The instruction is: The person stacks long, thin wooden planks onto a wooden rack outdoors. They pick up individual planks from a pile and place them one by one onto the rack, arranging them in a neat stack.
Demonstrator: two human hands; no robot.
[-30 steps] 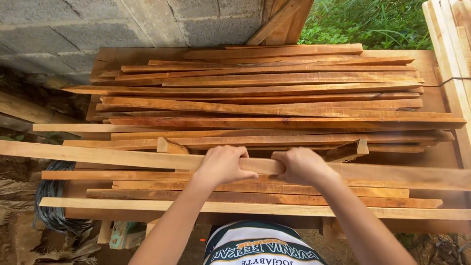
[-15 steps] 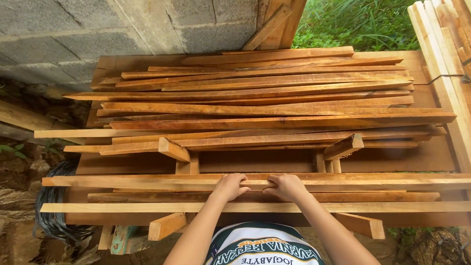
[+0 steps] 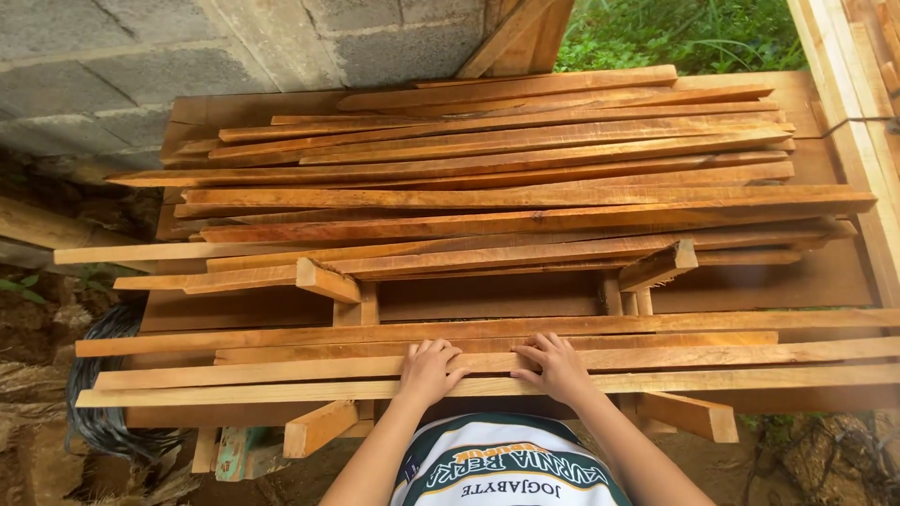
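Observation:
Both my hands press flat on long thin wooden slats lying across the near edge of a wooden workbench (image 3: 750, 281). My left hand (image 3: 429, 370) and my right hand (image 3: 555, 365) lie side by side, fingers spread, on top of a reddish slat (image 3: 703, 357) and a paler slat (image 3: 262, 390) in front of it. Two more slats (image 3: 281, 335) lie just beyond my fingers. A large loose pile of similar slats (image 3: 506, 178) covers the far half of the bench.
Short wooden blocks (image 3: 328, 279) (image 3: 658, 266) stick up between the near slats and the pile. A grey block wall (image 3: 187, 56) stands behind, with green plants (image 3: 675, 33) at the back right. Pale planks (image 3: 844, 94) lean at the right. A dark wire coil (image 3: 103, 412) lies low left.
My hands have drawn a slat from the edge of the pile toward me and set it with the near slats. My hands now rest closer to my body.

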